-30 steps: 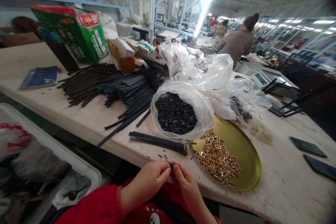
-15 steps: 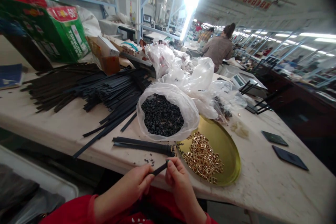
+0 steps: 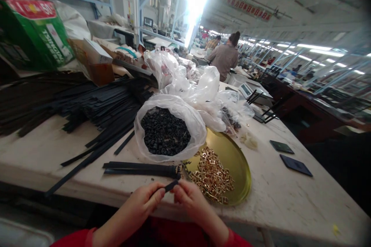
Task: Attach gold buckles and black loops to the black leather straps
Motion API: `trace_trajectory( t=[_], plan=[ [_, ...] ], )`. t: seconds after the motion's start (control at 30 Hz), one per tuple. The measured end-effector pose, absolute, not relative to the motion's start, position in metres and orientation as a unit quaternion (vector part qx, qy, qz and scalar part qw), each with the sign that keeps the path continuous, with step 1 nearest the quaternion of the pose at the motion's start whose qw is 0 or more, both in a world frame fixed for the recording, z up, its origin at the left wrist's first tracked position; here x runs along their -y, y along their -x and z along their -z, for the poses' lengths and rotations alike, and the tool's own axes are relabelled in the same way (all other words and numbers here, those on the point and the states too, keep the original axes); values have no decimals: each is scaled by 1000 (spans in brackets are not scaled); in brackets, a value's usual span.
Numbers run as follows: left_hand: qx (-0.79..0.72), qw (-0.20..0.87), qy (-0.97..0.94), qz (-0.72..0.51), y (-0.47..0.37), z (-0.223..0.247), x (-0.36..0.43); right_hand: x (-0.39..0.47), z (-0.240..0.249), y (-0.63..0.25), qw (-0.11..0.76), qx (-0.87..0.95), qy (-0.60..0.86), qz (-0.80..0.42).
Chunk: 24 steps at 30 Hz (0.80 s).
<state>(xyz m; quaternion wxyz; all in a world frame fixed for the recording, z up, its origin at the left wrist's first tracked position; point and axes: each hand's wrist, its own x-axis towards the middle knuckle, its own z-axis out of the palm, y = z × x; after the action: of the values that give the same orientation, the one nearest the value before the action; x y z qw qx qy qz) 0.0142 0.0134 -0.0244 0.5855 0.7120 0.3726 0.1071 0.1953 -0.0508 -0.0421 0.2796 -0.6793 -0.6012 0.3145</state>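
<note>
Between my two hands runs a dark strap [image 3: 171,186], raised over the table's front edge. My left hand [image 3: 149,197] pinches it along its length. At its end, the fingertips of my right hand [image 3: 187,197] are closed on it and cover the tip. Just beyond lie black straps with gold buckles [image 3: 139,169], side by side. Behind them an open plastic bag [image 3: 199,121] is full of small black loops [image 3: 165,131]. A round gold tray [image 3: 245,173] to the right carries a heap of gold buckles [image 3: 213,175].
Many long dark strips [image 3: 101,102] are piled at the left. Behind stand a green carton [image 3: 34,34], an open cardboard box [image 3: 98,67] and clear plastic bags [image 3: 208,81]. Two dark flat devices [image 3: 295,164] lie at the right. A person [image 3: 224,58] is farther back.
The view has swung right, so the table's contents sit further left. My hands have come closer together, and less of the strap shows between them.
</note>
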Motion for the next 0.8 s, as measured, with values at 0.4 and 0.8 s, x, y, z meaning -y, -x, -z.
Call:
trace_trajectory(
  t=[0.4, 0.8],
  plan=[
    [-419, 558, -703, -137, -22, 29, -15, -34, 59, -275, 51, 555, 828, -63],
    [-395, 548, -729, -112, -18, 1, 3, -34, 51, -285, -36, 579, 813, -60]
  ],
)
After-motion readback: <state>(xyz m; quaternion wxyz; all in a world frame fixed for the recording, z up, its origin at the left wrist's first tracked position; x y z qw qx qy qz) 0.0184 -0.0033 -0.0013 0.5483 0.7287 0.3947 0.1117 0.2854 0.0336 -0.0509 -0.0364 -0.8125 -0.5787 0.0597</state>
